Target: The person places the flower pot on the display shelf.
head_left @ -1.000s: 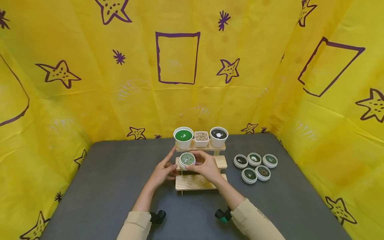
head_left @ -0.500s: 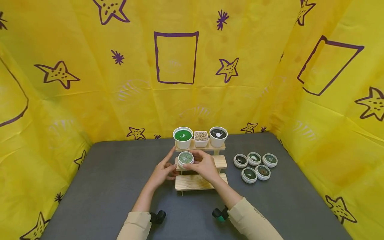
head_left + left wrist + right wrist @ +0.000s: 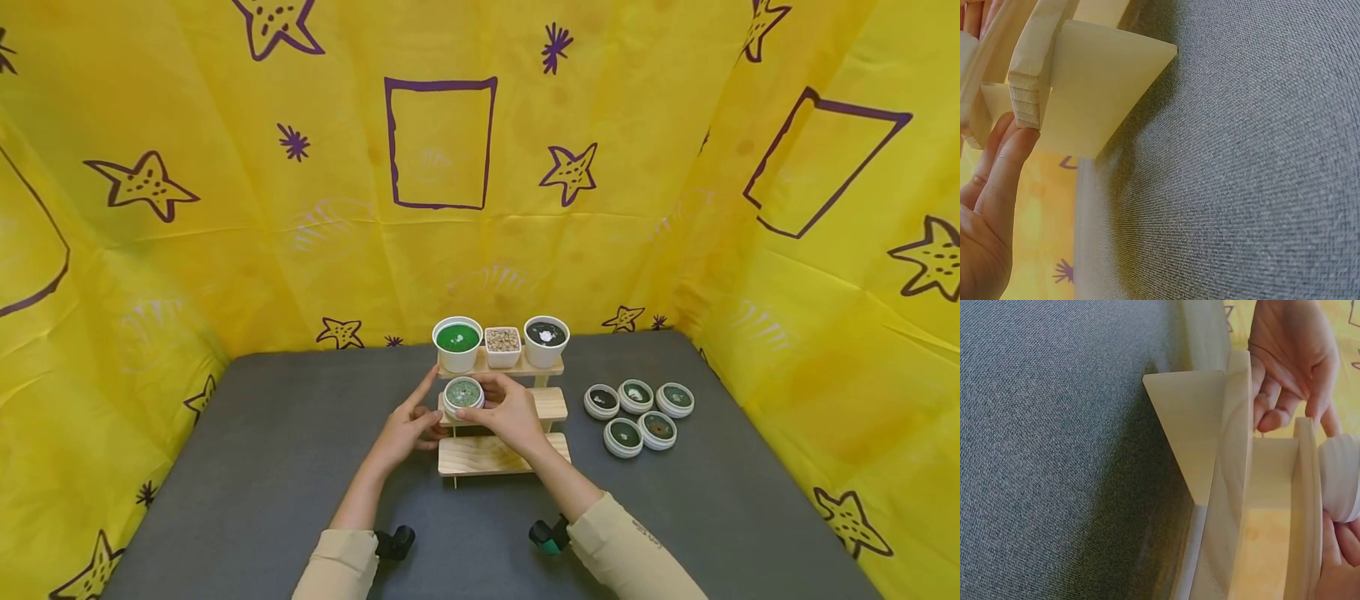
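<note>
In the head view, my right hand (image 3: 517,421) pinches a small round white pot (image 3: 463,392) with speckled green contents between thumb and fingers. The pot sits at the left end of the middle shelf of a three-tier wooden stand (image 3: 487,457). My left hand (image 3: 405,433) is at the stand's left side, its index finger stretched up to the top shelf's end. Fingertips (image 3: 1022,137) touch a shelf's end in the left wrist view. From the right wrist, the ridged side of the pot (image 3: 1339,478) shows against the shelf, with right-hand fingers below it.
On the top shelf stand a white cup of green (image 3: 458,339), a square dish of beige bits (image 3: 503,347) and a white cup of black (image 3: 547,340). Several small white pots (image 3: 623,438) cluster on the grey table (image 3: 300,467) at right. Yellow cloth (image 3: 435,275) surrounds it.
My right hand has shifted the small pot slightly left along the middle shelf, mostly in the first half second. My left hand has stayed at the stand's side.
</note>
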`<state>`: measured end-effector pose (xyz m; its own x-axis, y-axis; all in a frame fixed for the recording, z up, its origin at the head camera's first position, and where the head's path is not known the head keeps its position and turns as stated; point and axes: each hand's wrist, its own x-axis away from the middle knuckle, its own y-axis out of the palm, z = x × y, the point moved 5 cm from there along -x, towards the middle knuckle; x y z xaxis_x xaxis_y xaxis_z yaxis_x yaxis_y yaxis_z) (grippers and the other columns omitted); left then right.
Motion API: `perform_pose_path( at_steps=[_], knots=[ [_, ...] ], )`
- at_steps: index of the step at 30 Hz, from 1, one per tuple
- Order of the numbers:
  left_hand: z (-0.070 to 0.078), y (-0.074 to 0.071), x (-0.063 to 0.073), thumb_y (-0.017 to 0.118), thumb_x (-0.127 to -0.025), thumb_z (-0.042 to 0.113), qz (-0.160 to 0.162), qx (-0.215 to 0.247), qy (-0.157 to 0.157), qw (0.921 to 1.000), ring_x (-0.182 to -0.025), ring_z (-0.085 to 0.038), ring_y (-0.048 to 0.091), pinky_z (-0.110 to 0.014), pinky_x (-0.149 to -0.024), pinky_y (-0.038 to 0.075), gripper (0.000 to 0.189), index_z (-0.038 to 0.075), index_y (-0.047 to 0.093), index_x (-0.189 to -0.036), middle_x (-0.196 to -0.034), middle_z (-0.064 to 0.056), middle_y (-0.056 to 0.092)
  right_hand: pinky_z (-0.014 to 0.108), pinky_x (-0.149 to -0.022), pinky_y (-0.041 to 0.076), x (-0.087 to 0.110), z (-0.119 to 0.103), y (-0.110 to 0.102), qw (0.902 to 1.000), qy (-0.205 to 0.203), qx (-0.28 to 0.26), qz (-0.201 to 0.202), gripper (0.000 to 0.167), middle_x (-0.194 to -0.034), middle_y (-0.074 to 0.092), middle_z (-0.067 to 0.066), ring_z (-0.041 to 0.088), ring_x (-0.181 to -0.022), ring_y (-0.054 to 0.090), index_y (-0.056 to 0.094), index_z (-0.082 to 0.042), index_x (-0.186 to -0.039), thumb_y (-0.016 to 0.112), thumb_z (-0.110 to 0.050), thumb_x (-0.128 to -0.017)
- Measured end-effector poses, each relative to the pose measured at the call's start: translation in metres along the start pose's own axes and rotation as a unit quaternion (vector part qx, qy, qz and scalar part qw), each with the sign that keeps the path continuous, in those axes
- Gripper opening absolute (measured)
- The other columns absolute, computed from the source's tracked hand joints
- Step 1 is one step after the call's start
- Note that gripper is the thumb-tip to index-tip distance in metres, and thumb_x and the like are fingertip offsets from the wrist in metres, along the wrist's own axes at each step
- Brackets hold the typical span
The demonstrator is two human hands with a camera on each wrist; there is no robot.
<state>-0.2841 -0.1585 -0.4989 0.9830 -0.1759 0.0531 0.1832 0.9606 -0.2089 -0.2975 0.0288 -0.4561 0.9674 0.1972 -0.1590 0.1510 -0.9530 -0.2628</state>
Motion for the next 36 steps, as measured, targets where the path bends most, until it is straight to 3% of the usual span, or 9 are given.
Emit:
perform_pose_path(
  at_steps=[12, 19, 25, 36],
  knots=[
    [0.000, 0.000, -0.001, 0.059, -0.098, 0.016, 0.002, 0.001, -0.003, 1.0000, -0.077, -0.026, 0.072, -0.054, -0.074, 0.062, 0.074, 0.042, 0.023, -0.156, -0.084, -0.029, 0.064, 0.030, -0.090, 0.060, 0.002, -0.001, -0.003, 0.9997, -0.004, -0.025, 0.000, 0.057, -0.121, 0.071, 0.013, 0.027, -0.110, 0.070, 0.066, -0.012, -0.121, 0.090, -0.016, -0.069],
    [0.009, 0.001, 0.002, 0.058, -0.097, 0.011, -0.004, 0.004, -0.006, 1.0000, -0.079, -0.034, 0.072, -0.057, -0.075, 0.061, 0.074, 0.035, 0.023, -0.157, -0.086, -0.035, 0.062, 0.037, -0.095, 0.058, 0.006, 0.003, -0.010, 0.9988, -0.012, -0.046, 0.007, 0.056, -0.122, 0.071, 0.013, 0.028, -0.114, 0.068, 0.066, -0.012, -0.122, 0.089, -0.016, -0.071],
    [0.028, 0.002, 0.012, 0.058, -0.097, 0.008, -0.008, 0.007, -0.003, 0.9999, -0.079, -0.036, 0.071, -0.060, -0.077, 0.059, 0.073, 0.030, 0.024, -0.158, -0.088, -0.039, 0.061, 0.041, -0.099, 0.057, 0.012, 0.004, -0.024, 0.9991, -0.010, -0.036, 0.020, 0.055, -0.122, 0.070, 0.016, 0.031, -0.115, 0.068, 0.066, -0.006, -0.121, 0.089, -0.014, -0.071],
    [0.029, 0.001, 0.014, 0.058, -0.097, 0.009, -0.006, 0.007, -0.013, 0.9999, -0.083, -0.036, 0.072, -0.058, -0.077, 0.060, 0.073, 0.033, 0.024, -0.157, -0.090, -0.037, 0.061, 0.037, -0.102, 0.055, 0.028, 0.012, -0.060, 0.9980, -0.026, -0.040, 0.041, 0.049, -0.125, 0.068, 0.020, 0.034, -0.118, 0.066, 0.066, -0.002, -0.120, 0.085, -0.011, -0.075]
  ],
)
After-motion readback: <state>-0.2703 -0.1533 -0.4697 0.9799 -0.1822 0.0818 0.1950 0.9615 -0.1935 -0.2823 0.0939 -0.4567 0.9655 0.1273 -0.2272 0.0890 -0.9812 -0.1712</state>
